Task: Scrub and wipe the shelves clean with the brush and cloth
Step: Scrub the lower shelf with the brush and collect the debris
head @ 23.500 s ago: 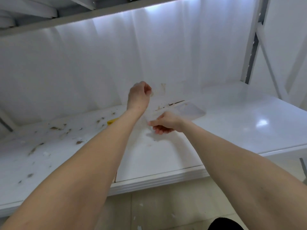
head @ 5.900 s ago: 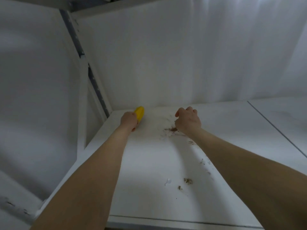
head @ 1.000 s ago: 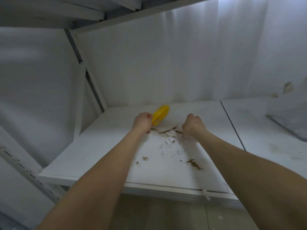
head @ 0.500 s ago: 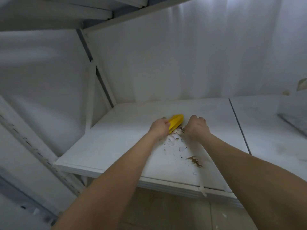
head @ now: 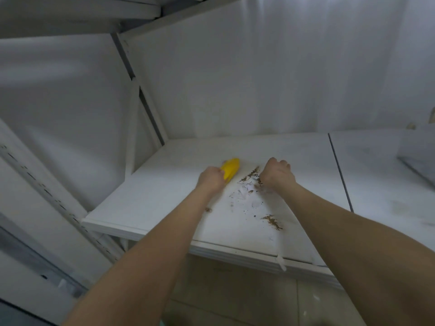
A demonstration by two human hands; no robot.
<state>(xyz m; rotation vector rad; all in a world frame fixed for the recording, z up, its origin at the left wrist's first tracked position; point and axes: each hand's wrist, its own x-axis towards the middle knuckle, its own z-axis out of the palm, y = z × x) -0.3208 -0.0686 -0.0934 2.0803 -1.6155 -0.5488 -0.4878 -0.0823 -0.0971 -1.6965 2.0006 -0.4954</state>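
The shelf (head: 164,198) is showing plain white down its left side, so the job is looking partly done at best. The left hand (head: 210,180) is wrapping its fingers round the yellow brush (head: 230,168), down on the shelf just left of the mess. The right hand (head: 277,176) is bunching into a fist; whether the cloth is inside, I cannot tell. Brown crumbs (head: 273,221) and white flakes (head: 244,191) are lying mid-shelf, waiting for sweeping and wiping.
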